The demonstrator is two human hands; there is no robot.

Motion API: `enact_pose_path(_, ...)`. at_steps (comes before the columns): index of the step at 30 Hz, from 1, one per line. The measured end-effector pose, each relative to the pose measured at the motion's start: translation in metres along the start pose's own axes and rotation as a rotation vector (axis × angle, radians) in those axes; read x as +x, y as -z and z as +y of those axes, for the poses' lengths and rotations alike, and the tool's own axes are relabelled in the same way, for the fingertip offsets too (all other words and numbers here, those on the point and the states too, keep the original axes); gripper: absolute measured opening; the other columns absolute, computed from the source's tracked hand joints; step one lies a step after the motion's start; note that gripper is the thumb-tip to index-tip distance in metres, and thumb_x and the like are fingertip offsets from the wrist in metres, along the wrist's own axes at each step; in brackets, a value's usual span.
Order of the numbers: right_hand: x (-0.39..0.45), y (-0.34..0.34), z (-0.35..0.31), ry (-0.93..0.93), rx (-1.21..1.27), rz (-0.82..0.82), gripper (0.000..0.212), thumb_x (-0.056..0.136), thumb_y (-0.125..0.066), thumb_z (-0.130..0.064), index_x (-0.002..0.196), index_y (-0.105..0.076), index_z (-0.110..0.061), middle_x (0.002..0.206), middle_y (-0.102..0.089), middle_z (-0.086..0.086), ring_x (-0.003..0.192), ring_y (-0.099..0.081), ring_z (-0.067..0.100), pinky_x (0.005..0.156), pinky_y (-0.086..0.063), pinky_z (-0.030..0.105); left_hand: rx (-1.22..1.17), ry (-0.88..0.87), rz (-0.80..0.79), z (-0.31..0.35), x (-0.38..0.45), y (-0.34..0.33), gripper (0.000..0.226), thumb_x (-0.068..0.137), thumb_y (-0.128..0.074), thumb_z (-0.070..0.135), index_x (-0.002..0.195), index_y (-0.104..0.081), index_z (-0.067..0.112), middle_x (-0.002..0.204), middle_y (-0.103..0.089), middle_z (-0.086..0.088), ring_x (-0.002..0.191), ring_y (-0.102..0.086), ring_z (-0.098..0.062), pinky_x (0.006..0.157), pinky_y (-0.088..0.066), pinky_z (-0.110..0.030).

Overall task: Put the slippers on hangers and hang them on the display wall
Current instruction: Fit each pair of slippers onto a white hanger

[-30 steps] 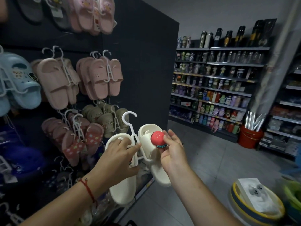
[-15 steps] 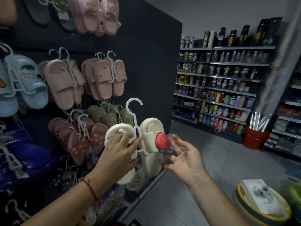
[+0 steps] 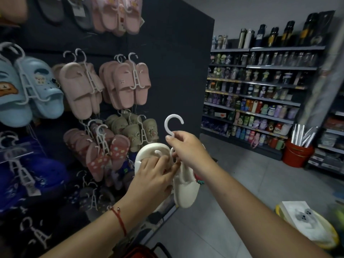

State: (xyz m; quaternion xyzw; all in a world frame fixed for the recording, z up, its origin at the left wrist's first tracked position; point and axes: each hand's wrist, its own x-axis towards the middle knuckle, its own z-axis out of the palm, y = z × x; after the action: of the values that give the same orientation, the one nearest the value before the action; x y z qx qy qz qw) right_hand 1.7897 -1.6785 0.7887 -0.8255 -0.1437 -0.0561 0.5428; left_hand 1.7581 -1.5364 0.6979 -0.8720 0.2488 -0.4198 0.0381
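Observation:
A pair of cream slippers point(image 3: 186, 190) hangs on a white plastic hanger point(image 3: 172, 125) in front of the dark display wall point(image 3: 176, 62). My right hand point(image 3: 188, 151) pinches the hanger's stem just below its hook. My left hand point(image 3: 154, 175) grips the left slipper and the hanger's lower part. A red strawberry charm point(image 3: 197, 178) on the right slipper peeks out under my right wrist. The hook is free in the air, apart from the wall.
Pink point(image 3: 126, 84), blue point(image 3: 37, 90), khaki point(image 3: 137, 131) and dotted red slippers point(image 3: 104, 157) hang on the wall at left. Shelves of bottles point(image 3: 260, 94) stand at the back right, with a red bucket point(image 3: 297, 153). A yellow basin holding a box point(image 3: 307, 224) sits at lower right.
My right hand, open beside the strawberry charm half a second ago, has moved up and closed on the hanger's stem. The slippers now hang lower, and my left hand has shifted on the left slipper.

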Motion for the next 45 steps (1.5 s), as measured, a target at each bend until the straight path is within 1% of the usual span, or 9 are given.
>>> enact_pose_path(7, 0.01, -0.034, 0.021, -0.011, -0.073, 0.022, 0.034, 0.096, -0.058, -0.036, 0.071, -0.065, -0.013, 0.061, -0.064, 0.008, 0.058, -0.059, 0.021, 0.07, -0.055, 0.051, -0.15, 0.07, -0.11, -0.014, -0.036, 0.003, 0.078, 0.062, -0.086, 0.039, 0.134, -0.059, 0.027, 0.132, -0.054, -0.009, 0.118, -0.049, -0.029, 0.098, -0.049, -0.045)
enact_pose_path(13, 0.008, -0.075, 0.027, 0.011, 0.019, -0.019, 0.028, 0.095, -0.06, -0.038, 0.077, -0.069, -0.02, 0.07, -0.07, 0.006, 0.065, -0.065, 0.021, 0.073, -0.056, 0.05, -0.449, 0.58, -0.07, -0.032, -0.091, 0.032, 0.083, 0.082, -0.07, 0.054, 0.152, -0.024, 0.048, 0.163, -0.006, 0.006, 0.148, 0.004, -0.004, 0.117, -0.009, -0.042)
enact_pose_path(19, -0.001, -0.133, 0.013, 0.008, 0.118, -0.15, 0.024, 0.101, -0.057, -0.024, 0.088, -0.069, -0.007, 0.063, -0.059, 0.001, 0.054, -0.053, 0.007, 0.055, -0.049, 0.023, -0.95, 1.12, -0.043, -0.07, -0.142, 0.05, 0.105, 0.076, -0.082, 0.05, 0.145, -0.004, 0.065, 0.151, -0.021, 0.023, 0.137, -0.032, -0.001, 0.11, -0.034, -0.03)
enact_pose_path(22, -0.005, -0.172, 0.002, 0.039, 0.114, -0.225, 0.029, 0.101, -0.056, -0.023, 0.086, -0.063, 0.002, 0.062, -0.055, 0.003, 0.057, -0.052, 0.01, 0.06, -0.05, 0.035, -1.084, 1.267, -0.027, -0.091, -0.174, 0.06, 0.116, 0.067, -0.087, 0.055, 0.153, -0.009, 0.054, 0.143, -0.043, 0.016, 0.125, -0.051, -0.001, 0.102, -0.046, -0.028)
enact_pose_path(26, -0.014, -0.231, -0.021, 0.086, 0.138, -0.308, 0.028, 0.1, -0.057, -0.022, 0.077, -0.061, -0.005, 0.056, -0.056, -0.001, 0.053, -0.051, 0.007, 0.059, -0.045, 0.033, -1.028, 1.288, -0.011, -0.118, -0.22, 0.084, 0.09, 0.07, -0.088, 0.05, 0.133, -0.027, 0.066, 0.137, -0.05, 0.028, 0.119, -0.054, 0.014, 0.101, -0.048, -0.024)
enact_pose_path(32, -0.024, -0.33, -0.055, 0.134, 0.185, -0.45, 0.023, 0.099, -0.056, -0.024, 0.088, -0.067, -0.008, 0.065, -0.057, -0.002, 0.06, -0.05, 0.006, 0.064, -0.043, 0.031, -0.864, 1.371, 0.059, -0.16, -0.277, 0.131, 0.083, 0.073, -0.087, 0.043, 0.141, -0.039, 0.045, 0.133, -0.056, 0.025, 0.117, -0.054, 0.015, 0.09, -0.046, -0.008)
enact_pose_path(37, -0.033, -0.409, -0.087, 0.211, 0.184, -0.544, 0.024, 0.101, -0.056, -0.024, 0.081, -0.066, -0.017, 0.068, -0.063, -0.006, 0.06, -0.05, 0.0, 0.058, -0.042, 0.021, -0.76, 1.458, 0.095, -0.203, -0.33, 0.16, 0.087, 0.067, -0.087, 0.057, 0.14, -0.04, 0.049, 0.133, -0.055, 0.026, 0.121, -0.056, 0.006, 0.101, -0.05, -0.028)
enact_pose_path(40, -0.041, -0.452, -0.099, 0.244, 0.139, -0.608, 0.035, 0.102, -0.055, -0.022, 0.068, -0.054, -0.03, 0.055, -0.053, -0.017, 0.053, -0.045, -0.003, 0.054, -0.035, 0.015, -0.761, 1.527, 0.102, -0.222, -0.358, 0.175, 0.076, 0.065, -0.089, 0.052, 0.127, -0.045, 0.049, 0.128, -0.059, 0.021, 0.111, -0.061, 0.006, 0.087, -0.053, -0.021)
enact_pose_path(45, -0.058, -0.516, -0.105, 0.226, 0.037, -0.695, 0.03, 0.101, -0.052, -0.028, 0.072, -0.059, -0.026, 0.077, -0.055, 0.004, 0.063, -0.051, 0.01, 0.056, -0.036, 0.022, -0.745, 1.645, 0.08, -0.245, -0.403, 0.187, 0.087, 0.055, -0.091, 0.058, 0.124, -0.044, 0.035, 0.119, -0.061, 0.013, 0.1, -0.062, 0.002, 0.077, -0.05, -0.019)
